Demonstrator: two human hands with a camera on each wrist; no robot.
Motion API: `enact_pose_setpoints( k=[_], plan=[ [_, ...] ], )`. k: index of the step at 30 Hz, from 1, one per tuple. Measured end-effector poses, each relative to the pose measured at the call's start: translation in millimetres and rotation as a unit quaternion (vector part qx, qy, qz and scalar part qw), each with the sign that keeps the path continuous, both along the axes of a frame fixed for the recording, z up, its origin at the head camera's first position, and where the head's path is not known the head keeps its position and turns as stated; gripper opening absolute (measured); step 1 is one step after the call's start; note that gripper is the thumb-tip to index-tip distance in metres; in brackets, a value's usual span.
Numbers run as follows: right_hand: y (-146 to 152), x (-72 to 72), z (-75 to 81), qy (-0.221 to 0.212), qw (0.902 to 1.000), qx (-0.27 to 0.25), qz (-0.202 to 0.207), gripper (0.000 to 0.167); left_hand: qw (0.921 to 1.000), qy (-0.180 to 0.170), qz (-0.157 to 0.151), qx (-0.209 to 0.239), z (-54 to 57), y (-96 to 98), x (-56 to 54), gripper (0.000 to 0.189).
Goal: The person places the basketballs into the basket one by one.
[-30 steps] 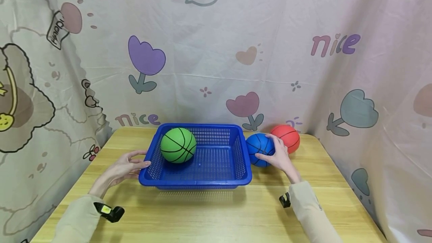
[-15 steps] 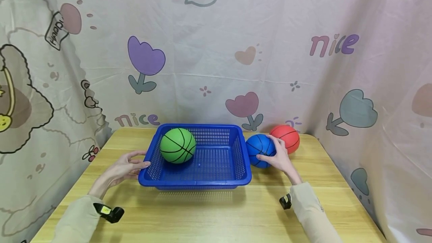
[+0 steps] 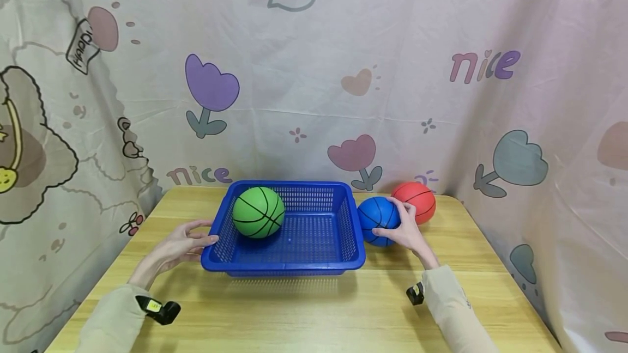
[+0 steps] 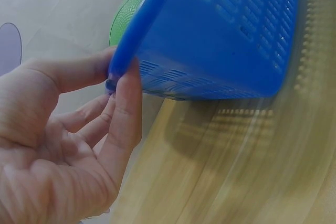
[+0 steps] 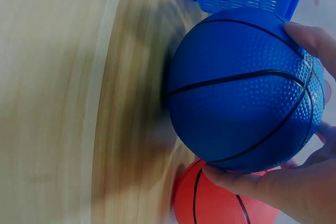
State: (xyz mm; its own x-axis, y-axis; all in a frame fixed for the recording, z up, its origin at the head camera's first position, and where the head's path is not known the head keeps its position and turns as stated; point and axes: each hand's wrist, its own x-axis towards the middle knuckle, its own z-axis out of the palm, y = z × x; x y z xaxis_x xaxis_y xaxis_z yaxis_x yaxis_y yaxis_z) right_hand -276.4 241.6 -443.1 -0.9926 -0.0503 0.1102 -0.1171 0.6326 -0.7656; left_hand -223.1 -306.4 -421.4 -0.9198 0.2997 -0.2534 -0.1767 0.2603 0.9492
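Observation:
My left hand pinches the left rim of a blue plastic basket; in the left wrist view the thumb lies on one side of the rim and the fingers on the other. Inside the basket, at its left, rests a green toy basketball. At the basket's right side my right hand holds a blue toy basketball, thumb and fingers spread around it. The right wrist view shows this blue ball close beside the basket wall. Behind the hand is a red toy basketball, partly covered.
Everything stands on a light wooden table. A pale curtain with printed flowers hangs right behind the table's back edge and along both sides. The basket stands near the back edge. A small black camera is worn on each wrist.
The blue basketball has shifted very slightly toward the person, with the right hand staying on it. The left hand, basket, green ball and red ball have stayed in place.

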Motion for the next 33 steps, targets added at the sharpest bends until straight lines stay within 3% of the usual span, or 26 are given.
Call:
enact_pose_setpoints(
  k=[11,19,27,33],
  plan=[
    [1,0.6,-3.2,0.005,0.9999,-0.014,-0.007,0.087,1.0000,0.000,0.003,-0.007,-1.0,-0.2,0.5,0.078],
    [7,2.6,-4.1,0.005,0.9979,-0.053,-0.037,0.084,0.9999,-0.001,0.005,-0.009,-0.5,0.9,0.3,0.079],
    [14,5.3,6.4,0.011,0.9947,-0.080,-0.063,0.085,1.0000,-0.002,0.002,0.001,-0.4,0.0,-0.7,0.078],
    [17,8.8,18.9,0.008,0.9915,-0.117,-0.056,0.085,0.9999,-0.005,0.010,0.000,-0.9,-0.3,-1.0,0.078]
  ],
)
